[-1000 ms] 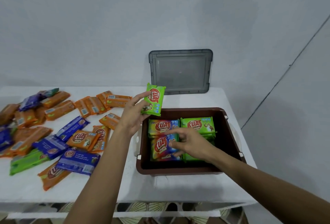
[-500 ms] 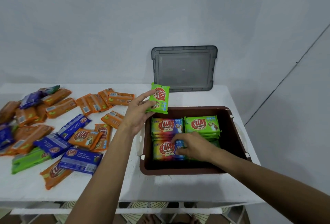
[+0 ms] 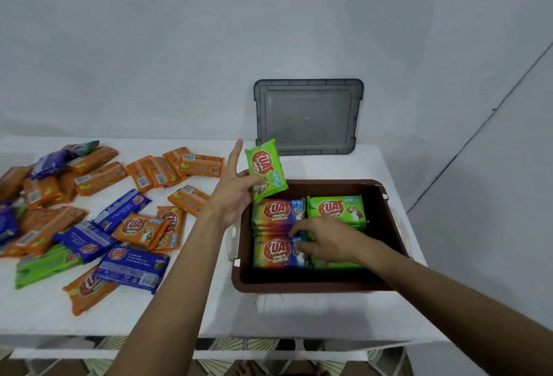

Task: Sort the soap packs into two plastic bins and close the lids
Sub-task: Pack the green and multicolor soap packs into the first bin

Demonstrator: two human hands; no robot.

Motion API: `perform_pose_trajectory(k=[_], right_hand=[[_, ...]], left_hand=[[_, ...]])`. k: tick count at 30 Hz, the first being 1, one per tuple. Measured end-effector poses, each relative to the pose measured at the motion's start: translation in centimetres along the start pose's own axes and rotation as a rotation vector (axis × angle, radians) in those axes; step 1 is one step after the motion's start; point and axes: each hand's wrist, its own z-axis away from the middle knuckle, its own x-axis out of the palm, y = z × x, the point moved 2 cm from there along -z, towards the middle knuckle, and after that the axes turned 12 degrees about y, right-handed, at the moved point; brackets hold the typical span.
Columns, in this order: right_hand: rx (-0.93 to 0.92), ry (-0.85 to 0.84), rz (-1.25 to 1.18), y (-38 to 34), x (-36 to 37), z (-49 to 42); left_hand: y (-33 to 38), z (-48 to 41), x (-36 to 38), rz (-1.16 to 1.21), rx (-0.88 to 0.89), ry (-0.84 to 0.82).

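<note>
A brown plastic bin (image 3: 386, 223) stands on the right of the white table. Inside lie rainbow soap packs (image 3: 276, 211) on the left and green soap packs (image 3: 336, 209) on the right. My left hand (image 3: 232, 193) holds a green soap pack (image 3: 266, 169) upright over the bin's far left corner, index finger stretched out. My right hand (image 3: 321, 242) rests inside the bin with its fingers pressed on the packs at the front. A grey lid (image 3: 308, 116) leans against the wall behind the bin.
Many loose orange packs (image 3: 143, 230), blue packs (image 3: 131, 268) and a green pack (image 3: 45, 266) are scattered over the left half of the table (image 3: 314, 312). The table's front edge is near me; the wall rises right behind it.
My left hand has carried the green pack a little to the right, over the bin's corner. My right hand has stayed on the packs inside the bin.
</note>
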Motion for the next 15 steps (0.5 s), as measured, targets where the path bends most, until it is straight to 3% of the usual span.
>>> perform_pose_trajectory(k=[3, 7, 15], right_hand=[[0.016, 0.214, -0.108, -0.2, -2.1, -0.1], [0.057, 0.456, -0.522, -1.0, -3.3, -0.4], [0.094, 0.577, -0.894, -2.0, -3.1, -1.5]], left_hand=[[0.1, 0.5, 0.6, -0.037, 0.068, 0.021], [0.2, 0.9, 1.2, -0.085, 0.187, 0.111], [-0.2, 1.5, 2.1, -0.117, 0.238, 0.186]])
